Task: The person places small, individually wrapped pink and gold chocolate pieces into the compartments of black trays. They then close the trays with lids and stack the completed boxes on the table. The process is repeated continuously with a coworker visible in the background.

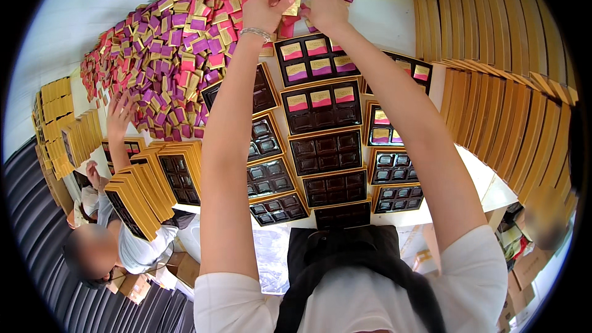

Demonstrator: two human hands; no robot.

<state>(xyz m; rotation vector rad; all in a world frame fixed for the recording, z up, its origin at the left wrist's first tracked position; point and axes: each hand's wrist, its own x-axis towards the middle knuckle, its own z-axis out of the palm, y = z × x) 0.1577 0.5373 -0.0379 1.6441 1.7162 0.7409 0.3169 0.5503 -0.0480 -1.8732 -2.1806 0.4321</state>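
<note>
My left hand (pixel 265 12) reaches to the far edge of the table and pinches a small gold-wrapped chocolate (pixel 294 1) between thumb and fingers. Close beside it on the right, my right hand (pixel 327 11) has its fingers bent inward over some wrapped pieces; what is in its fingertips is mostly hidden. Just nearer than both hands lies a dark box tray (pixel 297 51) with pink-and-gold and purple-and-gold chocolates in its compartments. The tray below it (pixel 320 118) has three pink-and-gold pieces in its far row. More dark trays (pixel 327 152) with bare compartments run toward me.
A large heap of wrapped chocolates (pixel 166 55) spreads across the far left. Stacked gold-edged boxes (pixel 493 117) stand along the right, with more (pixel 148 179) at the left. A co-worker's hand (pixel 120 114) reaches toward the heap. Partly filled trays (pixel 383 126) lie under my right arm.
</note>
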